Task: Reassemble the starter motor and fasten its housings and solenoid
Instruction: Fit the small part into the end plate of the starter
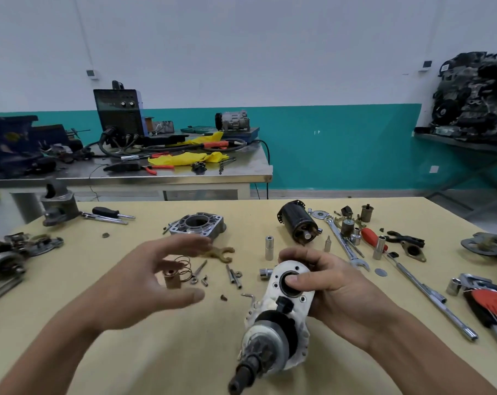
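Observation:
My right hand (335,289) grips a grey starter housing plate (281,315) just above the table, thumb pressed into its round bore. The pinion drive (258,352) sticks out of the plate toward me. My left hand (153,280) hovers open, fingers spread, over a copper plunger (171,279) and a spring (184,267). The black motor body (298,223) lies at the far centre. A silver nose housing (198,225) rests left of it. A tan shift fork (223,253) and loose bolts (234,277) lie between my hands.
Sockets (269,248), a combination wrench (345,243), a red-handled screwdriver (372,238), a long extension bar (429,295) and a hex key set (492,306) crowd the right side. Another starter (5,260) lies at the left edge. A steel bench (127,172) stands behind.

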Motion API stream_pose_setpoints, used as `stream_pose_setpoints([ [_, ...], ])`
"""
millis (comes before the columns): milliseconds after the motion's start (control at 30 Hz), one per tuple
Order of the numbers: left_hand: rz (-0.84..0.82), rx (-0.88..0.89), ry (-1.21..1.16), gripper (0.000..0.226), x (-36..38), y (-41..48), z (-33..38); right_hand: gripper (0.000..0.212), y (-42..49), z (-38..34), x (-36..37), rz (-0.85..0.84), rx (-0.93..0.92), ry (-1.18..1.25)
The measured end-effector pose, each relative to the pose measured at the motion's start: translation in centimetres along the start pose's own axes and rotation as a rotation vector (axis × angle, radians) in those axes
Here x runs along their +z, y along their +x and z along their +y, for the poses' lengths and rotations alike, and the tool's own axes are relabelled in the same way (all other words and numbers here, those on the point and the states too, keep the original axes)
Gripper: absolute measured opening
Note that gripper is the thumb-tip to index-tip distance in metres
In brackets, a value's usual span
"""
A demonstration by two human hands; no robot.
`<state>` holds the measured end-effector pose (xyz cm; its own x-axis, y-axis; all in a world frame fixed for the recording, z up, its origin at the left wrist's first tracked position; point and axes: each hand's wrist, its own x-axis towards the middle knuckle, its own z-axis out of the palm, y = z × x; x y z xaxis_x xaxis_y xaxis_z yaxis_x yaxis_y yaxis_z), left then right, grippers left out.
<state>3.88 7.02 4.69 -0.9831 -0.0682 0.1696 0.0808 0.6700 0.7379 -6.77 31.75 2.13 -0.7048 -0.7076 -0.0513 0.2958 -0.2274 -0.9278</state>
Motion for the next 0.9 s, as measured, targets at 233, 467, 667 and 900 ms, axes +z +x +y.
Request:
stream_pose_setpoints([
  [233, 0.111, -0.083, 0.353, 0.019, 2.3, 1.8, -5.3, 0.046, -0.1, 0.6, 1.0, -0.019, 0.040, -0.097],
  [467, 0.021, -0.026, 0.546, 0.022, 4.9, 4.1, -5.6, 0.042, 0.2, 0.8, 0.9, 0.025, 0.061, -0.058],
  [667, 0.002, 0.015, 0.426, 0.011, 4.8, 4.4, -6.2, 0.042, 0.3, 0.7, 0.6, 0.050, 0.077, -0.055],
  [900, 0.011, 0.004, 0.374, 0.018, 5.4, 4.3, -6.0, 0.038, 0.3, 0.7, 0.7, 0.049, 0.072, -0.064],
])
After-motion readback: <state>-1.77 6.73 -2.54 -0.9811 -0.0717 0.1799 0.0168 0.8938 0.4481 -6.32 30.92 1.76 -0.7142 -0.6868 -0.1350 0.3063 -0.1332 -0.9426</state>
